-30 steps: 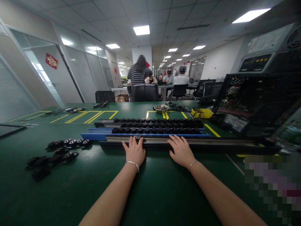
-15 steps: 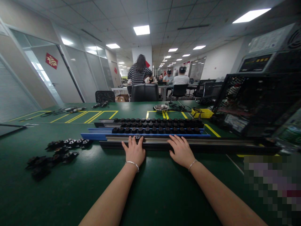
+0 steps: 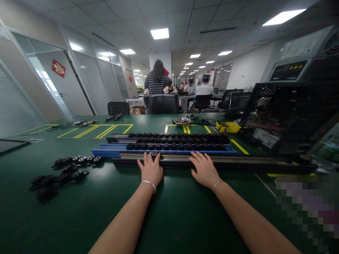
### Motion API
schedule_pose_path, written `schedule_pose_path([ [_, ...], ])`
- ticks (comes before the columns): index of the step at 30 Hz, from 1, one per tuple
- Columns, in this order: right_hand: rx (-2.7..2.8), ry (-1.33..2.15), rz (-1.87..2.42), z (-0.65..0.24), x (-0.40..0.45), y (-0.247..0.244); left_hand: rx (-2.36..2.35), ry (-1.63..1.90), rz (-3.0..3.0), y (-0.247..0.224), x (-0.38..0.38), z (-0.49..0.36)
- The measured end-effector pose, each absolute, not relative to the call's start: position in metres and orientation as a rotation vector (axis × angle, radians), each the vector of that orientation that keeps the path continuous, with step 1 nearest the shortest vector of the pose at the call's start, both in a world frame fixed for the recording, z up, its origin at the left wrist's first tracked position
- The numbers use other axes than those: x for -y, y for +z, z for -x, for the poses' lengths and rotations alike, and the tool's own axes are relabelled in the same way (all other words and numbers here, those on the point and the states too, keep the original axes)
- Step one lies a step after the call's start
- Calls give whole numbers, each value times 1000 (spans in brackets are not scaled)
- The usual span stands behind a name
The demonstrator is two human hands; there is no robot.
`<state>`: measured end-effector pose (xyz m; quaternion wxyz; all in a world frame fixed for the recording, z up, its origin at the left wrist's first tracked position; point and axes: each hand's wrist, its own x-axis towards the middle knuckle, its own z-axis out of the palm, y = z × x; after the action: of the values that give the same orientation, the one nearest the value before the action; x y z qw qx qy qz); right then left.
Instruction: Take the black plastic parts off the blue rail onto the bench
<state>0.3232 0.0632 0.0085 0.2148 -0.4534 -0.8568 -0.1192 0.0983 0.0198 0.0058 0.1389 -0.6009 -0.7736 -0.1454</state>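
A long black rail point(image 3: 238, 160) with a pale metal channel lies across the green table. My left hand point(image 3: 152, 171) rests on its near side, fingers spread. Between and behind those fingertips, a small round-topped black part point(image 3: 154, 153) sits at the channel; whether they press on it I cannot tell. Farther right, my right hand point(image 3: 205, 171) lies over the same rail, fingers stretched out, nothing in it. Just beyond is a blue rail point(image 3: 106, 152), with rows of similar black parts point(image 3: 173, 145) standing along the rails behind it.
Loose black parts point(image 3: 70, 169) lie in a cluster at left. A metal bowl point(image 3: 181, 121), a yellow tray point(image 3: 228, 126) and cables point(image 3: 201, 120) are at the back. An open black computer case point(image 3: 278, 116) stands at right. Several people sit or stand beyond the table.
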Motion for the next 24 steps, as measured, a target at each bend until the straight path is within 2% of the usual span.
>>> schedule_pose_path([
  [24, 2374, -363, 1246, -324, -64, 7, 2301, -475, 1694, 7, -22, -87],
])
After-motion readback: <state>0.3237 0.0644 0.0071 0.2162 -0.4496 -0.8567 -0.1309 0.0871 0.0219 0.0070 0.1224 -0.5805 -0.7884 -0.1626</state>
